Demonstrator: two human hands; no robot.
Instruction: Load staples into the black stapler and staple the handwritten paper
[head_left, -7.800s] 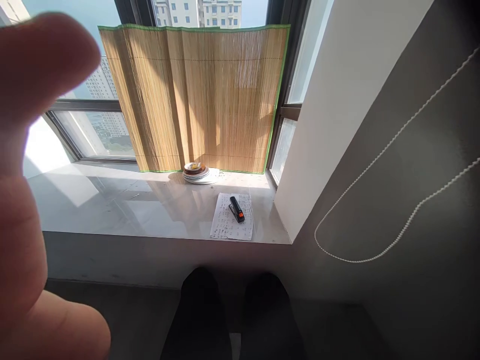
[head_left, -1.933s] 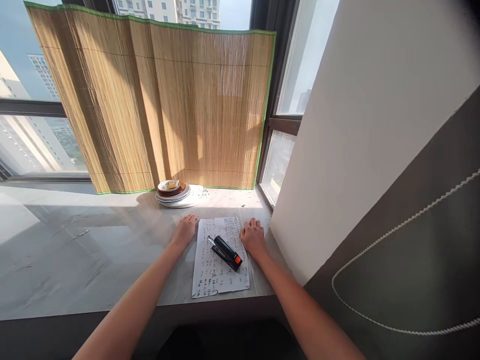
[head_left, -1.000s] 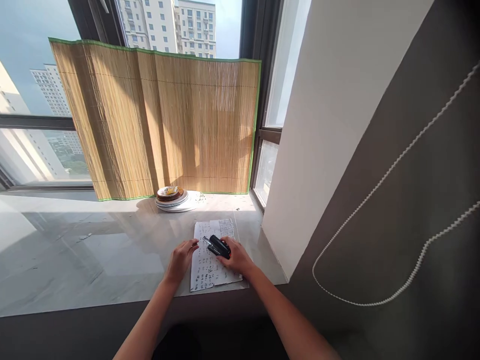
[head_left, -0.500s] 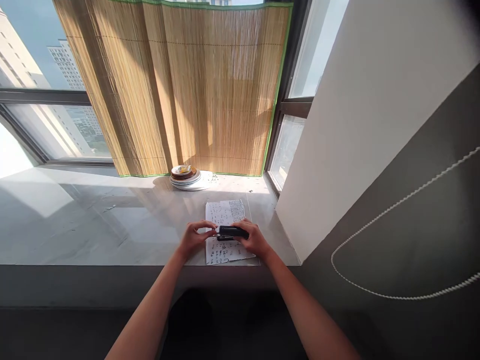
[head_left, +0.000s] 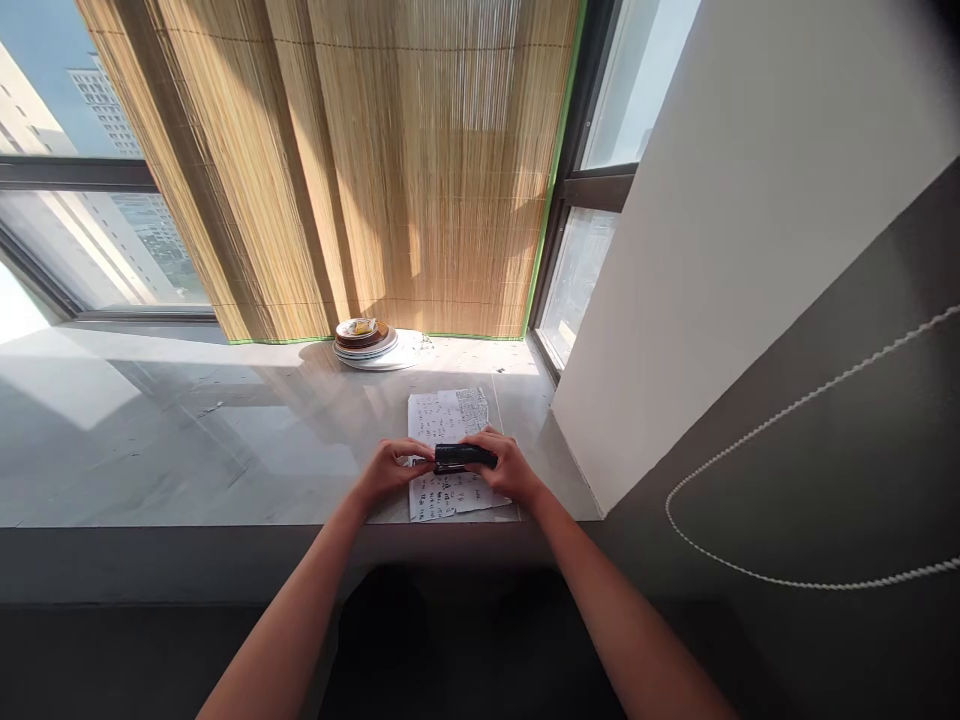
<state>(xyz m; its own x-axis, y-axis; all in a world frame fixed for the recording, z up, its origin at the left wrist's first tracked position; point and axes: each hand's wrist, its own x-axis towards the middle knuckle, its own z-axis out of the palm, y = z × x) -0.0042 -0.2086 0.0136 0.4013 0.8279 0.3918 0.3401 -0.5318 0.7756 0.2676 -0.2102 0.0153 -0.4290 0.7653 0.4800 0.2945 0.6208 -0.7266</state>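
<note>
A black stapler (head_left: pixel 456 456) is held level just above handwritten sheets of paper (head_left: pixel 450 405). My right hand (head_left: pixel 507 468) wraps round its right end, thumb on the near side and fingers over the far side. At the stapler's left end, my left hand (head_left: pixel 391 470) is closed in a pinch, with thumb and fingertips touching that end. A thin dark piece shows between those fingers, too small to name. The paper is covered in dark writing and has an uneven lower edge. Both hands and the stapler hide its middle.
The paper lies near the front edge of a grey tiled window ledge (head_left: pixel 225 470). Stacked plates (head_left: pixel 367 345) stand behind it, below a bamboo blind (head_left: pixel 420 200). A white wall (head_left: pixel 675 250) slopes along the right, and a beaded cord (head_left: pixel 720 450) hangs there.
The view has tilted down slightly. The gap between the stapler's upper and lower parts looks narrower, and the left fingers have shifted slightly at its left end.
</note>
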